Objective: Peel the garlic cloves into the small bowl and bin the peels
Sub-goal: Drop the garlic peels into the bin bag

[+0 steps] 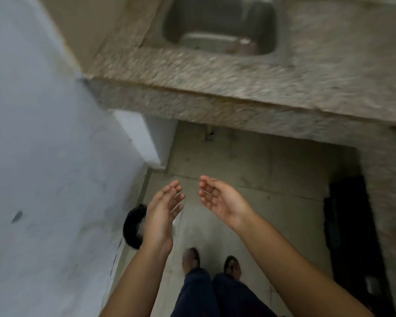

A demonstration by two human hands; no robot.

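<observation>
My left hand [164, 209] and my right hand [222, 200] are held out in front of me above the floor, a short gap between them. Both palms are turned inward with the fingers nearly straight, and neither hand holds anything. A black round bin [133, 227] stands on the floor against the wall, just left of and below my left hand, partly hidden by my left wrist. No garlic, peels or small bowl are in view. The frame is blurred by motion.
A speckled stone counter [238, 88] with a steel sink [220, 26] runs across the top. A grey wall [44, 156] fills the left. A dark opening [348, 225] lies under the counter at right. My feet in sandals [210, 264] stand on the concrete floor.
</observation>
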